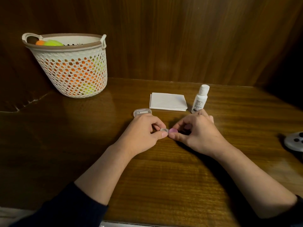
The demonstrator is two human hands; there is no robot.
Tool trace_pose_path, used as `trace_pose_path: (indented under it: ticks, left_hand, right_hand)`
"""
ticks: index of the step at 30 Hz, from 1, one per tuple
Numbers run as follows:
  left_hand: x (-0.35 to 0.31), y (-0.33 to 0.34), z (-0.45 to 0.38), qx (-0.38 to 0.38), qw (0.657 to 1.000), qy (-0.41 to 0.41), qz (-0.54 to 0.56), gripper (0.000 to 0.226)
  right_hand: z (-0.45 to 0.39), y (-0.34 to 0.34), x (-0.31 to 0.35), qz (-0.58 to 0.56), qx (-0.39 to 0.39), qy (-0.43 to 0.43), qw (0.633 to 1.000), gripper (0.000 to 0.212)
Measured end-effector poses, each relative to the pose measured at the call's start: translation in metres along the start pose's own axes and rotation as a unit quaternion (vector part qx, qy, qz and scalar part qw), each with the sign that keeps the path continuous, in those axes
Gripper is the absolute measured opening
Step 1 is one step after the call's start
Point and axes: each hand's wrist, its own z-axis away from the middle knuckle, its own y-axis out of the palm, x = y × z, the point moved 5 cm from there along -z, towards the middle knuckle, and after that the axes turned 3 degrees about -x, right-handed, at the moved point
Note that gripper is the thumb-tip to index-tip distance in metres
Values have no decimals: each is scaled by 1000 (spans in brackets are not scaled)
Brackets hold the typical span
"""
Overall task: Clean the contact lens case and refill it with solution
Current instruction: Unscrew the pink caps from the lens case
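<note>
A small contact lens case (168, 130) lies between my two hands on the wooden table (164, 169). My left hand (141, 133) pinches its pale clear end with thumb and fingertips. My right hand (196, 131) pinches the pink cap (173, 131) on its other end. A white solution bottle (200, 99) stands upright just behind my right hand, cap on. A folded white tissue (168, 101) lies flat to the bottle's left. A clear plastic box (142, 111) with a small tool inside sits behind my left hand.
A white mesh basket (73, 69) with orange and yellow-green balls stands at the back left against the wooden wall. A grey round device (295, 141) with dark buttons lies at the right edge. The table's front edge runs along the bottom.
</note>
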Motion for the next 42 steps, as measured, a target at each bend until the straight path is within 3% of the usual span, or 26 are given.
trace_pose_path:
  ticks: [7,29,33,37,42]
  left_hand:
    - [0,3,0,-7,1000,3,27,15]
    - [-1,1,-1,8,998,3,64,20]
    - [0,0,0,2,998,7,65,19]
    - [0,0,-1,-4,999,11,50,19]
    - [0,-1,0,-9,998,11,62,19]
  right_hand:
    - [0,-2,5,-33,19,-10,999,20]
    - [3,0,-1,-67,31,-72,995,14]
    - [6,1,2,-35,9,-102,994,22]
    - [5,5,5,-16,-9,-67,998,54]
    - [1,6,5,-58,1,-42,997,40]
